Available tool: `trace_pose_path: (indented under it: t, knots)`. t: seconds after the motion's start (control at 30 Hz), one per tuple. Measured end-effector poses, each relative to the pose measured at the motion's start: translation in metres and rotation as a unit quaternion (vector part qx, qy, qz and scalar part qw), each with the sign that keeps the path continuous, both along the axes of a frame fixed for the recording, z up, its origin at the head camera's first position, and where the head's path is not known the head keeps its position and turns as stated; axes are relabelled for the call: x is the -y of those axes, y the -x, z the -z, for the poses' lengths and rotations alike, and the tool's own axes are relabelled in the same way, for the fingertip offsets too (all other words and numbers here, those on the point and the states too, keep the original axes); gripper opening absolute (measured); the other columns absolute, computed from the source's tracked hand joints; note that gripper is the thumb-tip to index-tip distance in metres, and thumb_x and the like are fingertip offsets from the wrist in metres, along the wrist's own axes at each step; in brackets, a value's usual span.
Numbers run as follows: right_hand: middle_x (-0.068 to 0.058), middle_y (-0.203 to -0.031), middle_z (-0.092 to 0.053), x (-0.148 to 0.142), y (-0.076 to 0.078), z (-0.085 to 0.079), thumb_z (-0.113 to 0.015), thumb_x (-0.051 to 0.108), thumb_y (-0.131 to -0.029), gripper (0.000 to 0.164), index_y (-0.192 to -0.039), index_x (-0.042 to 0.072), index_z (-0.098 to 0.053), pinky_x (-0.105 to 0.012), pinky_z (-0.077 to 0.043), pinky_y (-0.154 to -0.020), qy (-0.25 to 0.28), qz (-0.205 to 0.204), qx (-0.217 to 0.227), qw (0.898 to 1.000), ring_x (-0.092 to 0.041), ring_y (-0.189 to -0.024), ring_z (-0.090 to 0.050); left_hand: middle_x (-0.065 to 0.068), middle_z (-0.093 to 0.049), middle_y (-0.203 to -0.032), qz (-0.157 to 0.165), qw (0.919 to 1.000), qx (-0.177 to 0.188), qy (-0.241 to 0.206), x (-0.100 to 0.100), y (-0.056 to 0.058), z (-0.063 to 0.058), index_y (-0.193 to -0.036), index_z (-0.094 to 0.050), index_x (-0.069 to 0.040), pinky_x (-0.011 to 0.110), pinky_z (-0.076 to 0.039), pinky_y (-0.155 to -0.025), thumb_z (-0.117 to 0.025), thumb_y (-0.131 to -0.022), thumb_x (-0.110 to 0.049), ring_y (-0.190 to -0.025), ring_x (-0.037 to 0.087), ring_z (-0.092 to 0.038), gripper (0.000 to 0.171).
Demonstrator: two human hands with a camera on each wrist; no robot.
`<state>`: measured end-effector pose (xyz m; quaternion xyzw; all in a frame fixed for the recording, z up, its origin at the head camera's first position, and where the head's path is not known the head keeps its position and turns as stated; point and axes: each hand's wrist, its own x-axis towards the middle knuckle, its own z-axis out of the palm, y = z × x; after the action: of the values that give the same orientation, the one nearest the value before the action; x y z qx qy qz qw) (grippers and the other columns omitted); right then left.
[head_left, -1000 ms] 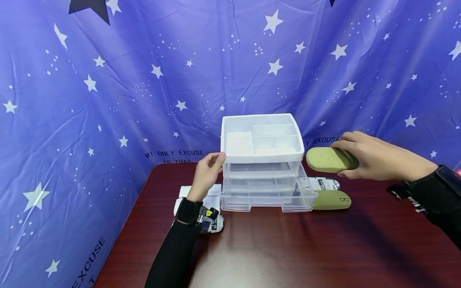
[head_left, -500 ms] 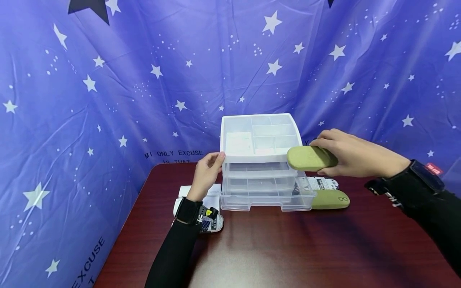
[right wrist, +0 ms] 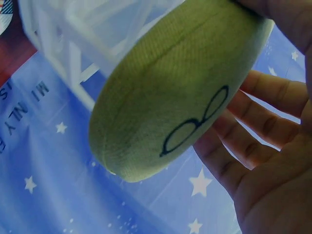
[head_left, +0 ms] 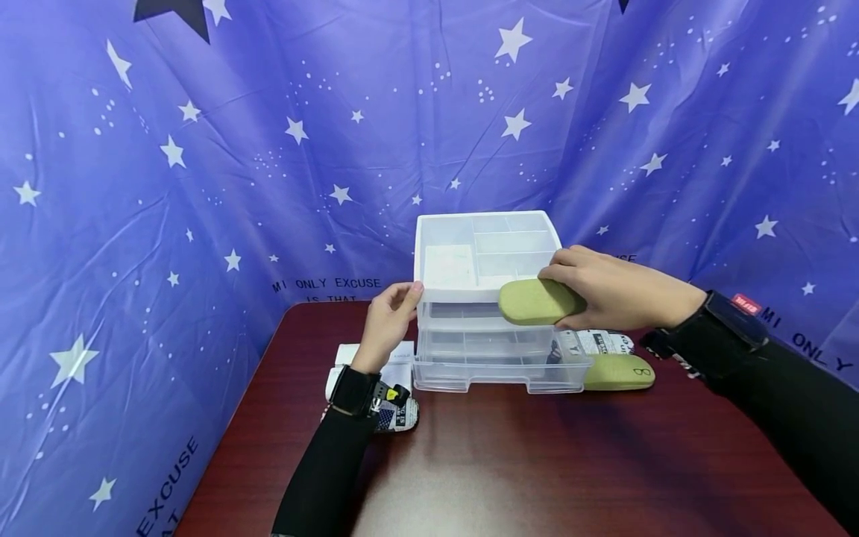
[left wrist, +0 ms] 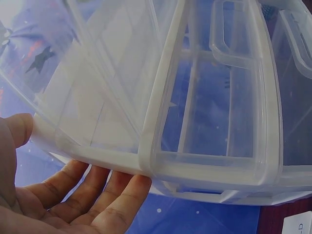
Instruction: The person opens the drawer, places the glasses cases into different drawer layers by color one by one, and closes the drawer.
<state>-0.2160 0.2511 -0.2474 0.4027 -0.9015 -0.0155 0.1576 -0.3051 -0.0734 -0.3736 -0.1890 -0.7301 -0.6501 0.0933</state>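
Observation:
In the head view, a clear plastic drawer organizer with a white top tray stands on the table. Its bottom drawer is pulled out, with a dark item at its right end. My left hand holds the organizer's left edge near the top; the left wrist view shows the fingertips along its side. My right hand grips a green glasses case between thumb and fingers, in front of the tray's right corner. A glasses drawing on the case shows in the right wrist view.
Another green glasses case lies right of the drawer, before a newspaper-print case. Left of the organizer are white boxes and another printed case, partly behind my left wrist. A starry blue curtain hangs behind the table.
My right hand has carried the green glasses case leftward, from beside the organizer to the front of its right corner. My left hand stays at the organizer's edge.

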Motion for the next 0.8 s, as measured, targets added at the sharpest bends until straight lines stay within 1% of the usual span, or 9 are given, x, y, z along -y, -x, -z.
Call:
trace_pose_path:
  t: [0.13,0.23,0.43,0.6,0.8]
  knots:
    - [-0.001,-0.101,-0.051,0.01,0.002,0.0,-0.084,0.038,-0.072,0.062,-0.117,0.003,-0.06,-0.028,-0.043,-0.069,-0.007,-0.008,0.009,1.0,-0.012,-0.088,-0.044,0.013,-0.064,-0.115,0.004,1.0,0.002,0.0,-0.001,0.0,0.0,-0.122,-0.062,-0.002,0.031,-0.054,-0.087,-0.058,-0.097,-0.042,-0.105,0.022,-0.061,0.048]
    - [-0.002,-0.102,-0.051,0.017,0.003,0.0,-0.083,0.039,-0.074,0.062,-0.118,0.002,-0.06,-0.028,-0.044,-0.069,-0.006,-0.014,0.018,1.0,-0.012,-0.088,-0.045,0.01,-0.064,-0.113,0.002,1.0,0.002,0.001,-0.001,0.0,0.0,-0.12,-0.063,-0.004,0.029,-0.055,-0.086,-0.059,-0.096,-0.045,-0.104,0.02,-0.061,0.048]
    - [-0.003,-0.104,-0.053,0.026,0.004,0.004,-0.083,0.039,-0.075,0.063,-0.119,0.001,-0.06,-0.028,-0.045,-0.069,0.012,-0.019,0.035,0.999,-0.013,-0.087,-0.046,0.009,-0.065,-0.111,0.002,1.0,-0.004,-0.001,-0.002,-0.001,-0.001,-0.119,-0.064,-0.004,0.028,-0.054,-0.086,-0.059,-0.094,-0.05,-0.103,0.019,-0.062,0.052]
    - [-0.002,-0.103,-0.051,0.031,0.005,0.009,-0.083,0.039,-0.075,0.063,-0.12,0.002,-0.06,-0.027,-0.044,-0.068,0.026,-0.019,0.038,0.999,-0.012,-0.088,-0.045,0.009,-0.064,-0.114,0.006,1.0,0.001,-0.003,-0.001,-0.001,0.001,-0.121,-0.063,-0.004,0.028,-0.054,-0.087,-0.059,-0.095,-0.049,-0.105,0.019,-0.061,0.052]
    - [-0.002,-0.101,-0.051,0.037,0.006,0.015,-0.084,0.039,-0.074,0.064,-0.119,0.001,-0.059,-0.026,-0.042,-0.068,0.037,-0.028,0.041,0.998,-0.013,-0.088,-0.044,0.009,-0.064,-0.114,0.006,1.0,0.004,-0.007,-0.001,-0.002,0.001,-0.12,-0.063,-0.004,0.027,-0.054,-0.087,-0.059,-0.094,-0.049,-0.106,0.019,-0.061,0.052]
